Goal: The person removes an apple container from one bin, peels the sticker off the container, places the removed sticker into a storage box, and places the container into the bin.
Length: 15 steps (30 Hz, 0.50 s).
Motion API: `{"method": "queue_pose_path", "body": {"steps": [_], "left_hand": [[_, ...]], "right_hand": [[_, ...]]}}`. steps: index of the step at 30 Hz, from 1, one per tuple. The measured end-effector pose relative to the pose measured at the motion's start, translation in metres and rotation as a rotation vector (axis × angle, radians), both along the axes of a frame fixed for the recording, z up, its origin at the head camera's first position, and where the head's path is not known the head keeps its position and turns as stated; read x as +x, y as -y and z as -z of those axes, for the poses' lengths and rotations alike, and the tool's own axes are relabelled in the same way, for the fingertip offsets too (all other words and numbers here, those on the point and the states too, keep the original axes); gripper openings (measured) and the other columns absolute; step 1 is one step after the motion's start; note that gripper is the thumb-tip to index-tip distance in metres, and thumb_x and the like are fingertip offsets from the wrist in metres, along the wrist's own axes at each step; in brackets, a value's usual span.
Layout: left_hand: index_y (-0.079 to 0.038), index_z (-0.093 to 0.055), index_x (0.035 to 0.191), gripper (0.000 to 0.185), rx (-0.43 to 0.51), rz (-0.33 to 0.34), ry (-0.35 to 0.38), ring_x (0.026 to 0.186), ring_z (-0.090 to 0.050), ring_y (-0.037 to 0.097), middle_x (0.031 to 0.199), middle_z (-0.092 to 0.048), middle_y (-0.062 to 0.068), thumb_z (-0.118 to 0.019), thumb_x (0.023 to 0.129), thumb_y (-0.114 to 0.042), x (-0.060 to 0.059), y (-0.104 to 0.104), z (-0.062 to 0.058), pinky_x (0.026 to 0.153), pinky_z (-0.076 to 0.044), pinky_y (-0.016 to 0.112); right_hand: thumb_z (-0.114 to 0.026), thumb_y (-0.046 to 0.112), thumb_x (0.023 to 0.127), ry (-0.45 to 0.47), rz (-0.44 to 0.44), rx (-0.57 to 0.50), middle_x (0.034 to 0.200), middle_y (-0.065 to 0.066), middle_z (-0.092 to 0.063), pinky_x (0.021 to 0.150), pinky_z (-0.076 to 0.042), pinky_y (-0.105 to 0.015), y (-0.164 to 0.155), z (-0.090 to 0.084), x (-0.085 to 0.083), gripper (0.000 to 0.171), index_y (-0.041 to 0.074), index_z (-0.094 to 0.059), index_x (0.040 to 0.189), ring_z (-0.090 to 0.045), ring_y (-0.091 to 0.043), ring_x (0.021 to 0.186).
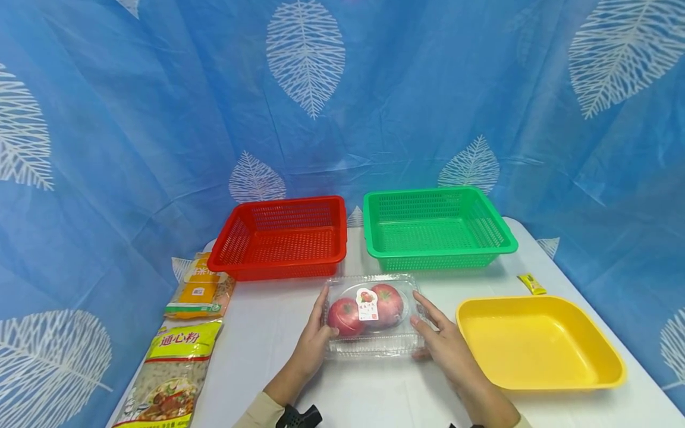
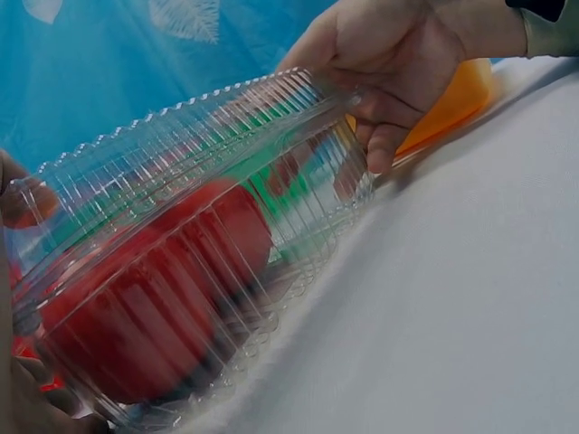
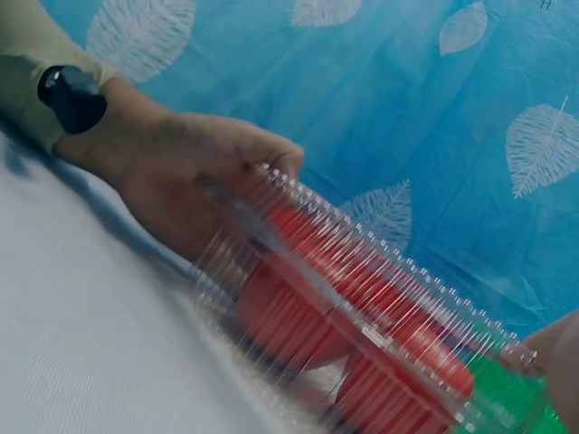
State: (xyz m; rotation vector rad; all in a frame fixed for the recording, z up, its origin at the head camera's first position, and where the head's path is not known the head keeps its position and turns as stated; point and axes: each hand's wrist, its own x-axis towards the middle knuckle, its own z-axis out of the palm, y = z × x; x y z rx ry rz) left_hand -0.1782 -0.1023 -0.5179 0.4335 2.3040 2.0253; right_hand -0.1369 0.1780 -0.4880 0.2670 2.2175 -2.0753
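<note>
A clear plastic clamshell box [image 1: 342, 346] with two red apples [image 1: 387, 304] and a white label on its lid is held between both hands at the middle of the table. My left hand [image 1: 311, 345] grips its left end, thumb over the lid edge. At the opposite end my right hand [image 1: 446, 345] grips it, the thumb on the rim and fingers along the side. In the left wrist view the box [image 2: 181, 212] looks tilted, its near edge close to the white cloth. The right wrist view shows the ribbed side of the box [image 3: 362, 316] with the apples behind it.
A red basket [image 1: 289, 270] and a green basket [image 1: 439, 261] stand at the back. To the right are a yellow tub [image 1: 535, 383] and a small yellow packet [image 1: 531, 283]. Bags of pasta [image 1: 171, 374] and orange-labelled grain [image 1: 200, 291] lie along the left edge.
</note>
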Motion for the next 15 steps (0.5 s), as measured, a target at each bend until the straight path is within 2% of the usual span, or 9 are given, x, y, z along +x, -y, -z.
{"method": "queue_pose_path", "body": {"steps": [2, 5, 15], "left_hand": [[-0.018, -0.016, 0.171, 0.094, -0.005, 0.004, -0.006, 0.159, -0.002, 0.035, 0.175, -0.010, 0.006, -0.048, 0.084, 0.001, 0.0001, 0.0005, -0.0008, 0.121, -0.006, 0.065], [-0.017, -0.016, 0.171, 0.093, -0.011, 0.007, -0.011, 0.159, -0.002, 0.035, 0.175, -0.010, 0.007, -0.048, 0.084, 0.001, -0.0001, 0.0008, -0.0015, 0.121, -0.006, 0.065], [-0.018, -0.015, 0.171, 0.094, -0.022, 0.013, -0.030, 0.159, -0.001, 0.035, 0.175, -0.008, 0.008, -0.047, 0.084, 0.001, -0.0012, 0.0010, -0.0001, 0.121, -0.005, 0.066]], "right_hand": [[-0.065, 0.026, 0.107, -0.013, 0.007, 0.012, 0.167, -0.021, -0.031, 0.069, -0.062, -0.041, 0.0011, 0.0013, -0.0002, 0.057, 0.034, -0.046, 0.160, -0.057, -0.026, 0.078], [-0.065, 0.027, 0.107, -0.027, 0.021, 0.033, 0.167, -0.019, -0.032, 0.068, -0.062, -0.040, 0.0025, 0.0034, -0.0002, 0.057, 0.033, -0.046, 0.160, -0.057, -0.031, 0.085], [-0.066, 0.033, 0.105, -0.044, 0.034, 0.046, 0.169, -0.011, -0.030, 0.067, -0.061, -0.038, 0.0022, 0.0090, 0.0001, 0.058, 0.035, -0.047, 0.160, -0.056, -0.028, 0.081]]}}
